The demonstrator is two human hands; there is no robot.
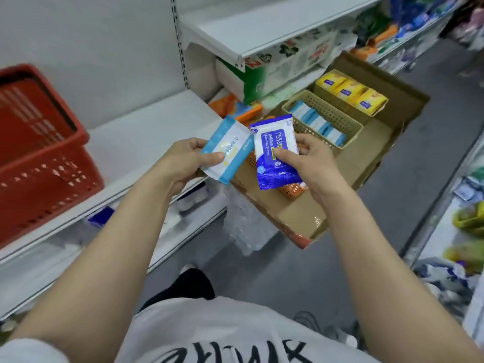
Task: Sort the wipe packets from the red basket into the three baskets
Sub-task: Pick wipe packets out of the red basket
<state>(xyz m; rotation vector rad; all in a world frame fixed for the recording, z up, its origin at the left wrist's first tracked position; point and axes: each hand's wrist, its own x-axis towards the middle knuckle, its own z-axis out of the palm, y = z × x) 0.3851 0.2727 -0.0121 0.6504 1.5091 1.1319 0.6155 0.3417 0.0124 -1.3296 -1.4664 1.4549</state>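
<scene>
My left hand [187, 161] grips a light blue and white wipe packet [226, 149]. My right hand [309, 161] pinches a dark blue alcohol wipe packet [275, 158], held upright beside it. Both packets hover over an orange basket [289, 191] that they mostly hide. Behind it stands a tan basket [323, 111] with light blue packets lined up inside. Farther back, another tan basket [331, 96] holds yellow packets [349, 91]. The red basket [44, 153] stands on the white shelf at the left; its inside is not visible.
The three small baskets sit in a cardboard tray [374, 153] jutting out from the white shelf [146, 145]. Packaged goods fill the shelves behind and at the right. A plastic-wrapped bundle [246, 224] hangs below the tray. The grey aisle floor lies below.
</scene>
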